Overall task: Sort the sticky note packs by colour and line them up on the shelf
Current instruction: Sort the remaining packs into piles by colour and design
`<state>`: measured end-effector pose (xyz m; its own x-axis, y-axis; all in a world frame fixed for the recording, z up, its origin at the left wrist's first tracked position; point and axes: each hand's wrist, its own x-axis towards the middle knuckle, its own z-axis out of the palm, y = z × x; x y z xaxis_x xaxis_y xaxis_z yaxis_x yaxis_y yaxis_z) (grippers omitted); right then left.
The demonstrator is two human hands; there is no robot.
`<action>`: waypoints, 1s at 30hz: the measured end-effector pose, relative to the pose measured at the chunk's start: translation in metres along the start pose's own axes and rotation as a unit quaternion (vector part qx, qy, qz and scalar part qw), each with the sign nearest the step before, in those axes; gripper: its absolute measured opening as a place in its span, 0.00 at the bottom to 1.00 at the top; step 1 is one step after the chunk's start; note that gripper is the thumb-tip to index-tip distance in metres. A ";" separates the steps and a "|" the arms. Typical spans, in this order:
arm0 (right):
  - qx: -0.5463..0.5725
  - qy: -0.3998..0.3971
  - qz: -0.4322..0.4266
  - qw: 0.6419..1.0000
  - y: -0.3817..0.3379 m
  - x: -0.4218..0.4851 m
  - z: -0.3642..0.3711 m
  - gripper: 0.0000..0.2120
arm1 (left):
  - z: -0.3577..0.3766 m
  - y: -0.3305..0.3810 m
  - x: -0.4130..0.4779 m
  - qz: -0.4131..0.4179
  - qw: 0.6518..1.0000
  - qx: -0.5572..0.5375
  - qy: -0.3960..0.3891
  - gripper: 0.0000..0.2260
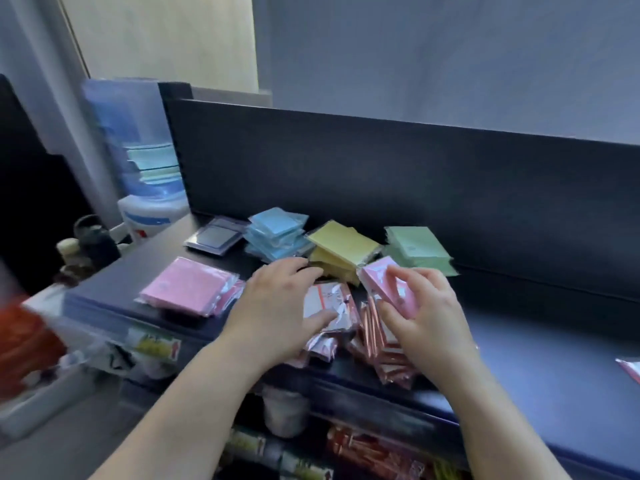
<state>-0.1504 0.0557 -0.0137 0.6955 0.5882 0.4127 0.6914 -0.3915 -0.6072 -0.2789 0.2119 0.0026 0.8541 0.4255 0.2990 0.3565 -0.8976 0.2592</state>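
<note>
Big dark back panel (pixel 381 174) runs the whole far side, a hard wall from 10 to 2 o'clock, so nothing can slide past it. In front of it the shelf (pixel 536 344) top stretches wide; its open run lies out at 3 o'clock, bare and dark right up to the front lip. The left end stops at 9 o'clock, where a water jug (pixel 152 216) stands just off the corner.

Now the row along the panel: green stack (pixel 415 247) at 1 o'clock, its far side close to the panel; yellow stack (pixel 343 249) at 12, just beside it and fanned untidily; blue stack (pixel 277 233) at 11, touching the yellow one's corner. A purple pack (pixel 216 237) lies flat at 10. The pink stack (pixel 188 289) sits alone at 9 o'clock, near the left front edge.

Centre stage, the left hand (pixel 273 306) lies spread, fingers fairly straight, resting on a labelled pack (pixel 329 299). The right hand (pixel 426 317) pinches a pink pack (pixel 391 285) between thumb and fingers, tilted up above the copper-wrapped packs (pixel 377 344), which stand bunched at the front lip at 6 o'clock.

A stray pack (pixel 630 370) pokes in at the far right edge.
</note>
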 end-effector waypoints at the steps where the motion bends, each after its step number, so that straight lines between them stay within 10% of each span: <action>1: 0.008 -0.020 -0.019 1.000 -0.007 0.005 0.010 0.21 | -0.005 -0.011 -0.006 -0.025 1.000 0.005 0.013 0.29; 12: -0.008 -0.145 -0.175 0.974 -0.108 0.042 0.109 0.22 | -0.047 -0.130 -0.060 -0.209 0.975 0.048 0.052 0.27; 30: -0.127 -0.175 -0.073 0.974 -0.181 0.052 0.199 0.29 | -0.054 -0.268 -0.029 -0.082 0.995 -0.051 0.016 0.27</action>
<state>-0.2781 0.2975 -0.0175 0.5071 0.8387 0.1984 0.8352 -0.4213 -0.3536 -0.4192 0.4461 -0.0256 0.7753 0.5695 0.2731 0.4481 -0.8007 0.3976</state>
